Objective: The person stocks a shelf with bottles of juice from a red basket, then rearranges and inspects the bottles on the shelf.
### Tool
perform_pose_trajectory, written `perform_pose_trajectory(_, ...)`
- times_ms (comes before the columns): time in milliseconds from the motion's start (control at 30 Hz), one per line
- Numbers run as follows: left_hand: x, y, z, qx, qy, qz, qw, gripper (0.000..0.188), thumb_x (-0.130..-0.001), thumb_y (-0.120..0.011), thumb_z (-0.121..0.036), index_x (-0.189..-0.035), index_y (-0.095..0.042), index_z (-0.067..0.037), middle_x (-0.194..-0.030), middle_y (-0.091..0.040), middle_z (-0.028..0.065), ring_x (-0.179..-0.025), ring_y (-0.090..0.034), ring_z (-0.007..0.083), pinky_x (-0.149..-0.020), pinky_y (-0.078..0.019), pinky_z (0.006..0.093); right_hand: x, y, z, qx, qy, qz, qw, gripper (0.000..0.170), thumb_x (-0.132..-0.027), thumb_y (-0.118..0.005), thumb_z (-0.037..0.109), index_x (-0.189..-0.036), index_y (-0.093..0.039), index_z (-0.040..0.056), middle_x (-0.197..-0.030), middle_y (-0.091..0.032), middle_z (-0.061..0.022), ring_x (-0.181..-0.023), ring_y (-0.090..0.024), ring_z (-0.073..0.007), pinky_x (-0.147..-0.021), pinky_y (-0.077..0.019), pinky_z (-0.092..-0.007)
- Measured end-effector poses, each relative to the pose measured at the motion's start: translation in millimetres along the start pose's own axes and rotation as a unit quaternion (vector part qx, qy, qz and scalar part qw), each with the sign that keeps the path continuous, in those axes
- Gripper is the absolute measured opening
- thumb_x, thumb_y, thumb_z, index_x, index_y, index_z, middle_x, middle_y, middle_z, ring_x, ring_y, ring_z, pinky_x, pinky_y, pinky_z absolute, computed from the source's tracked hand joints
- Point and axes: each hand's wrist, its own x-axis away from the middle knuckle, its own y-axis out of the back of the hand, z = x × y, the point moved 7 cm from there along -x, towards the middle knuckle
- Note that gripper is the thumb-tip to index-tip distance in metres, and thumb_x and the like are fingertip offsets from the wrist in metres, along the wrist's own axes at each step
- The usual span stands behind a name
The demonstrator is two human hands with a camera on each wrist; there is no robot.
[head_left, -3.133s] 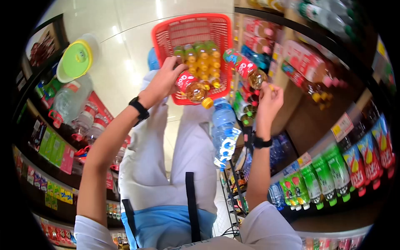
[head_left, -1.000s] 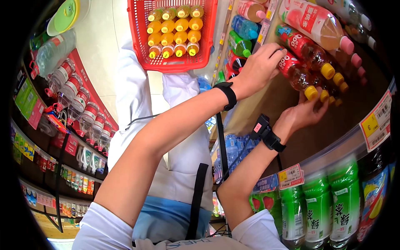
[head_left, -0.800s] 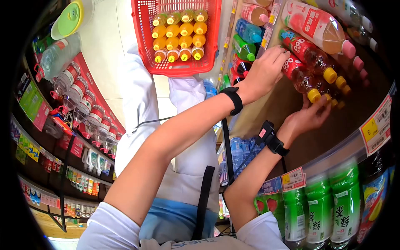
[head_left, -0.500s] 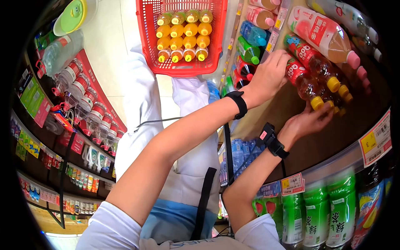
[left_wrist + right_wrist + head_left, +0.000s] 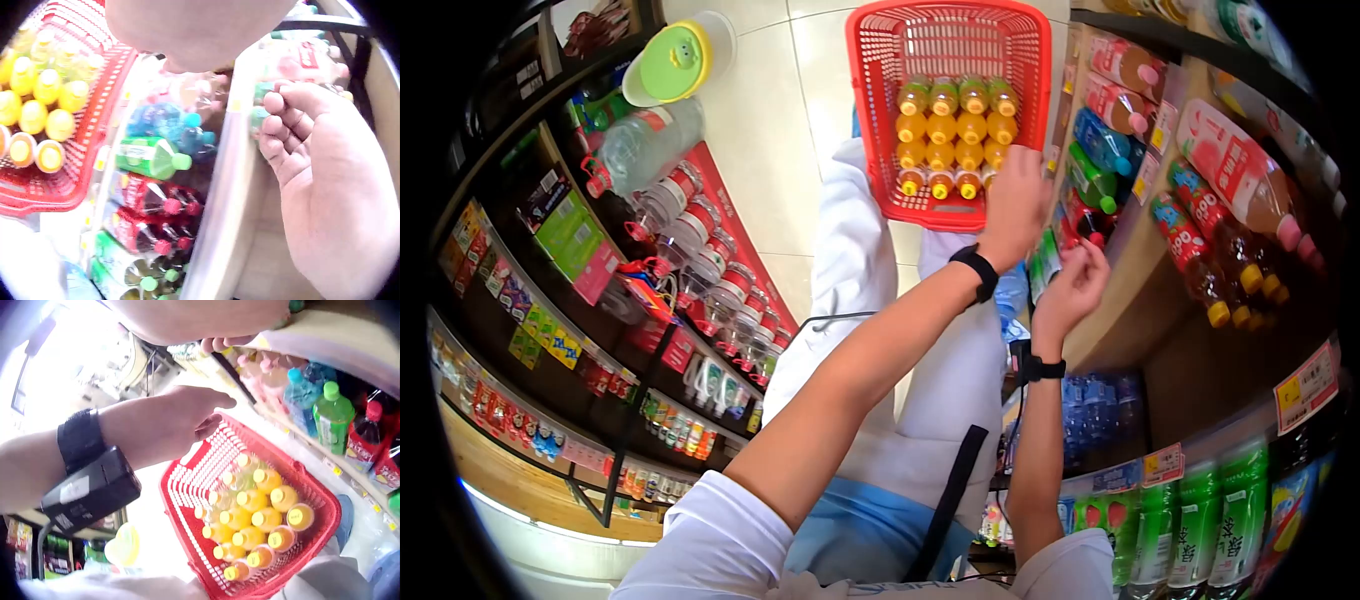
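My left hand (image 5: 1014,207) is over the right rim of a red plastic basket (image 5: 866,120), with nothing held in it. In the right wrist view that left hand (image 5: 181,419) has its fingers loosely bent. Lower and to the right, my right hand (image 5: 1076,287) is raised in front of the shelf. Its fingers hang half curled with nothing between them, as the left wrist view shows of this right hand (image 5: 337,187). Orange-yellow drink bottles (image 5: 252,500) with yellow caps stand in rows in the basket. Red-labelled Qoo bottles (image 5: 1185,245) stand on the shelf to the right.
Pink-capped peach drink bottles (image 5: 1235,165) stand beyond the Qoo ones. On a lower shelf are a green-capped bottle (image 5: 147,156) and dark red-labelled bottles (image 5: 147,195). Green tea bottles (image 5: 1197,520) line the near right shelf. Large clear water bottles (image 5: 725,280) stand at left.
Both hands have come away from the Qoo bottles on the shelf and moved left, the left one to the basket's rim. The head view has swung, so the basket and shelves appear farther right.
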Motion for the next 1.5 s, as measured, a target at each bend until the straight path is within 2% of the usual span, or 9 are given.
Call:
perform_pose_trajectory(167,-21,67,116,-0.147,0.095,-0.017,0.984,0.041,-0.085,-0.071,-0.011,-0.118,-0.051,0.002,-0.113,-0.054,0.0229,-0.106,-0.057,0.0431,-0.089,-0.0498,0.0483,-15,-116,2,0.115,0.089,0.186,0.972,0.019,-0.094,-0.058,0.003,-0.112,-0.066,0.0004,-0.098,-0.067,-0.0163,-0.098,-0.065,-0.0332,-0.083,-0.0528,-0.0406)
perform_pose_trajectory(300,-54,89,182,-0.199,0.104,0.050,0.973,0.046,-0.086,-0.071,-0.013,-0.125,-0.050,0.000,-0.114,-0.054,0.0226,-0.110,-0.056,0.0421,-0.092,-0.0503,0.0473,-44,-194,-9,0.136,0.104,0.228,0.959,0.025,-0.092,-0.060,0.005,-0.116,-0.064,0.0013,-0.100,-0.067,-0.0170,-0.105,-0.063,-0.0387,-0.086,-0.0526,-0.0436)
perform_pose_trajectory(467,-90,90,219,-0.161,0.109,0.121,0.973,0.050,-0.084,-0.072,-0.016,-0.130,-0.053,-0.006,-0.116,-0.059,0.0240,-0.106,-0.062,0.0428,-0.089,-0.0532,0.0490,-48,-274,-11,0.281,0.093,0.316,0.902,0.038,-0.091,-0.069,0.023,-0.123,-0.060,0.0056,-0.112,-0.069,-0.0213,-0.107,-0.063,-0.0423,-0.089,-0.0523,-0.0481)
perform_pose_trajectory(600,-102,67,240,-0.128,0.120,0.167,0.970,0.043,-0.083,-0.072,-0.019,-0.122,-0.058,-0.006,-0.113,-0.064,0.0235,-0.103,-0.065,0.0408,-0.088,-0.0541,0.0486,-44,-306,-36,0.301,0.011,0.291,0.908,0.041,-0.089,-0.071,0.025,-0.124,-0.060,0.0073,-0.109,-0.070,-0.0225,-0.104,-0.065,-0.0432,-0.088,-0.0518,-0.0500)
perform_pose_trajectory(800,-111,54,250,-0.125,0.141,0.234,0.954,0.033,-0.081,-0.072,-0.021,-0.109,-0.063,-0.009,-0.095,-0.071,0.0197,-0.096,-0.067,0.0404,-0.085,-0.0538,0.0494,-38,-326,-62,0.230,0.039,0.245,0.941,0.032,-0.085,-0.070,0.015,-0.116,-0.064,0.0083,-0.102,-0.069,-0.0232,-0.099,-0.065,-0.0431,-0.085,-0.0513,-0.0493)
perform_pose_trajectory(1000,-110,76,234,-0.119,0.048,0.236,0.963,0.032,-0.080,-0.077,-0.023,-0.105,-0.066,-0.007,-0.095,-0.070,0.0213,-0.095,-0.067,0.0403,-0.083,-0.0528,0.0492,-35,-307,-61,0.201,0.041,0.231,0.951,0.024,-0.080,-0.071,0.008,-0.103,-0.068,0.0043,-0.099,-0.068,-0.0201,-0.098,-0.063,-0.0400,-0.087,-0.0497,-0.0477)
perform_pose_trajectory(1067,-91,50,240,-0.109,-0.057,0.236,0.964,0.035,-0.084,-0.073,-0.020,-0.112,-0.065,-0.002,-0.097,-0.072,0.0216,-0.093,-0.069,0.0395,-0.078,-0.0548,0.0488,-24,-263,-10,0.127,0.002,0.214,0.969,0.025,-0.079,-0.075,0.012,-0.101,-0.068,0.0022,-0.101,-0.066,-0.0182,-0.098,-0.062,-0.0370,-0.087,-0.0494,-0.0460)
perform_pose_trajectory(1167,-78,99,182,-0.132,0.048,0.258,0.956,0.040,-0.081,-0.076,-0.018,-0.115,-0.059,-0.004,-0.101,-0.071,0.0225,-0.088,-0.070,0.0387,-0.076,-0.0551,0.0468,-7,-216,32,0.140,0.094,0.147,0.975,0.014,-0.082,-0.075,0.009,-0.091,-0.066,0.0062,-0.089,-0.059,-0.0161,-0.093,-0.059,-0.0360,-0.081,-0.0475,-0.0459)
perform_pose_trajectory(1500,22,145,-44,-0.041,-0.086,0.327,0.940,0.034,-0.080,-0.076,-0.014,-0.109,-0.058,-0.008,-0.094,-0.066,0.0175,-0.083,-0.066,0.0383,-0.069,-0.0532,0.0461,50,46,119,0.155,0.080,-0.166,0.971,0.016,-0.094,-0.067,0.006,-0.108,-0.061,-0.0003,-0.097,-0.058,-0.0127,-0.085,-0.056,-0.0255,-0.078,-0.0462,-0.0352)
